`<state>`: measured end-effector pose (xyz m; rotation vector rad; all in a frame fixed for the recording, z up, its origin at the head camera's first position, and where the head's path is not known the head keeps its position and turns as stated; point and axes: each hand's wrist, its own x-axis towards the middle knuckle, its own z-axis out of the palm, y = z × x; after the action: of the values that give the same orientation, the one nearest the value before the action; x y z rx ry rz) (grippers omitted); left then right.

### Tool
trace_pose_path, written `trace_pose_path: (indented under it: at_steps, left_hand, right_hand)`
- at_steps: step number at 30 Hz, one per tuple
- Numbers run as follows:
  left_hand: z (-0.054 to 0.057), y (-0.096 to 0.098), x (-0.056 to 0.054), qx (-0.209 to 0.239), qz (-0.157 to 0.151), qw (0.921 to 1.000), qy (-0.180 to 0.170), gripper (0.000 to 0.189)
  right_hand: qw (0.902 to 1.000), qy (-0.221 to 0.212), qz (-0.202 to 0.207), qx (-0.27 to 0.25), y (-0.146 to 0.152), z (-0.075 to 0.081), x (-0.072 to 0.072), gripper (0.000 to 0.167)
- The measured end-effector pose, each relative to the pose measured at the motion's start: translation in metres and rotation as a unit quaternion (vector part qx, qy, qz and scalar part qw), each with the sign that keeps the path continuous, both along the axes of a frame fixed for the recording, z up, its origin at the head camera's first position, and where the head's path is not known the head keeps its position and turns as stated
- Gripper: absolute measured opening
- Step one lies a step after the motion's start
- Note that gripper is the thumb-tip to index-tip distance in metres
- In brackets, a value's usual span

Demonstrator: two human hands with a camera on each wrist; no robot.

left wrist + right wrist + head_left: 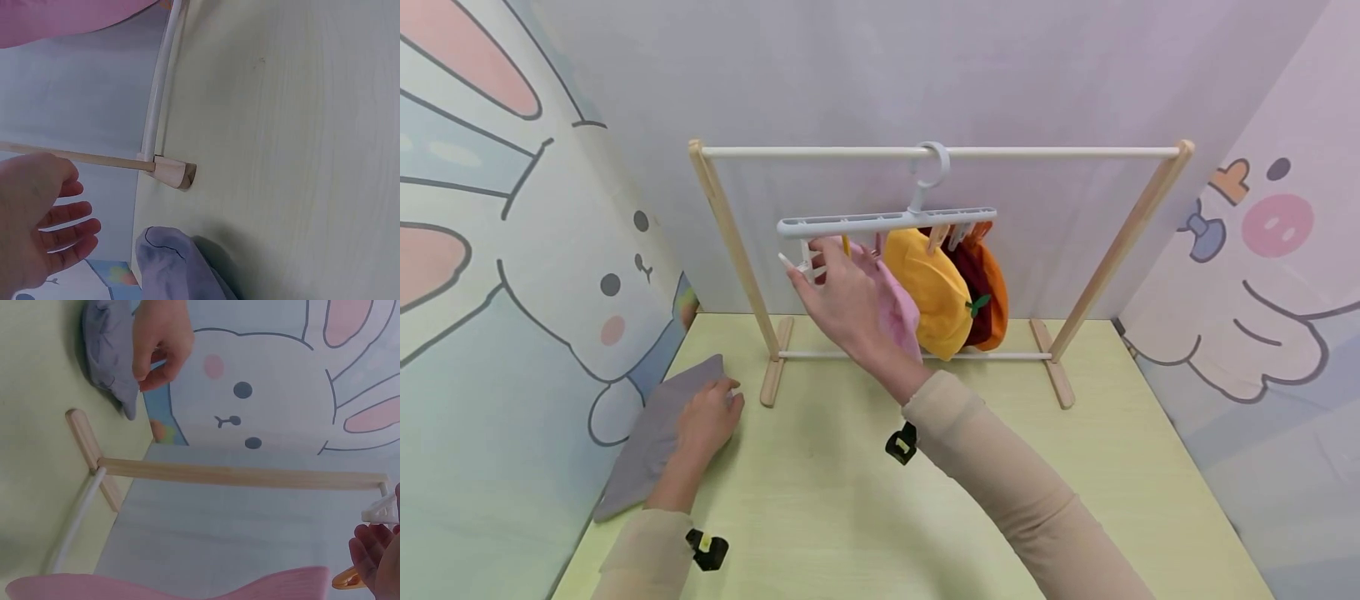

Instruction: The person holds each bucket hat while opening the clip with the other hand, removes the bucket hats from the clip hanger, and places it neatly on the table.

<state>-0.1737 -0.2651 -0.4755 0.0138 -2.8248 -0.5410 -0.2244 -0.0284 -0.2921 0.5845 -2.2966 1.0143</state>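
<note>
My right hand [848,302] is raised to the left end of a white clip hanger [850,224]. Thumb and fingers pinch a white clip [806,265] hanging there. Just beside it a yellow-orange clip [347,579] shows in the right wrist view. Close behind that hand a pink cloth [901,310] hangs from the hanger. My left hand [707,415] is over a grey cloth [651,437] on the table, fingers loosely bent and holding nothing. In the left wrist view, the grey cloth [165,259] lies apart from the fingers.
The hanger's ring hooks over the top bar [1045,152] of a wooden rack. Right of the pink cloth hang a yellow hat [925,292], a dark red one [981,325] with a green leaf and an orange one [997,287]. Printed walls [535,358] enclose the table [820,500].
</note>
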Motion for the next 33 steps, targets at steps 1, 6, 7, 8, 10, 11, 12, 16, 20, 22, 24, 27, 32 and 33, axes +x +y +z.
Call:
trace_pose_path:
  at_steps: [1, 6, 7, 8, 10, 11, 12, 16, 20, 22, 24, 27, 32, 33]
  left_hand:
    - [0.001, 0.002, 0.0, 0.0, -0.002, 0.9999, 0.01, 0.024]
    - [0.008, 0.009, -0.001, -0.004, -0.004, 0.999, 0.045, 0.021]
    - [0.009, 0.01, -0.001, -0.004, -0.003, 0.9989, 0.047, 0.022]
    - [0.011, 0.012, -0.001, -0.005, -0.003, 0.9988, 0.049, 0.022]
    - [0.014, 0.015, 0.0, -0.004, -0.005, 0.9984, 0.057, 0.022]
    - [0.016, 0.016, 0.0, -0.004, -0.006, 0.9982, 0.06, 0.022]
    - [0.018, 0.017, 0.001, -0.003, -0.008, 0.998, 0.063, 0.021]
    - [0.024, 0.024, 0.003, 0.003, -0.018, 0.9959, 0.088, 0.019]
    - [0.03, 0.03, 0.003, 0.006, -0.024, 0.9945, 0.102, 0.019]
    - [0.033, 0.033, 0.004, 0.009, -0.027, 0.9941, 0.105, 0.019]
    - [0.037, 0.036, 0.003, 0.013, -0.03, 0.9938, 0.106, 0.019]
    - [0.041, 0.041, 0.003, 0.017, -0.033, 0.9934, 0.109, 0.02]
    - [0.048, 0.049, 0.003, 0.019, -0.04, 0.9901, 0.134, 0.02]
    - [0.049, 0.051, 0.003, 0.022, -0.044, 0.9886, 0.142, 0.02]
  right_hand:
    - [1.0, 0.003, -0.001, 0.003, 0.001, 0.0, 0.0, 0.036]
    - [0.9996, 0.013, -0.011, 0.021, 0.004, 0.002, 0.001, 0.034]
    - [0.9996, 0.015, -0.011, 0.021, 0.005, 0.002, 0.002, 0.034]
    - [0.9995, 0.018, -0.012, 0.022, 0.005, 0.002, 0.002, 0.034]
    - [0.9994, 0.024, -0.01, 0.022, 0.007, 0.002, 0.003, 0.033]
    - [0.9994, 0.024, -0.009, 0.022, 0.008, 0.002, 0.003, 0.033]
    - [0.9994, 0.025, -0.01, 0.022, 0.009, 0.002, 0.003, 0.033]
    - [0.9991, 0.031, -0.01, 0.026, 0.013, 0.003, 0.004, 0.033]
    - [0.9977, 0.063, 0.004, 0.026, 0.019, 0.003, 0.005, 0.029]
    - [0.9966, 0.077, 0.011, 0.026, 0.023, 0.002, 0.006, 0.027]
    - [0.9956, 0.089, 0.015, 0.027, 0.026, 0.002, 0.006, 0.026]
    - [0.9954, 0.088, 0.026, 0.028, 0.032, 0.001, 0.006, 0.025]
    - [0.9958, 0.075, 0.04, 0.033, 0.042, 0.001, 0.005, 0.026]
    - [0.996, 0.071, 0.043, 0.03, 0.044, 0.001, 0.005, 0.026]
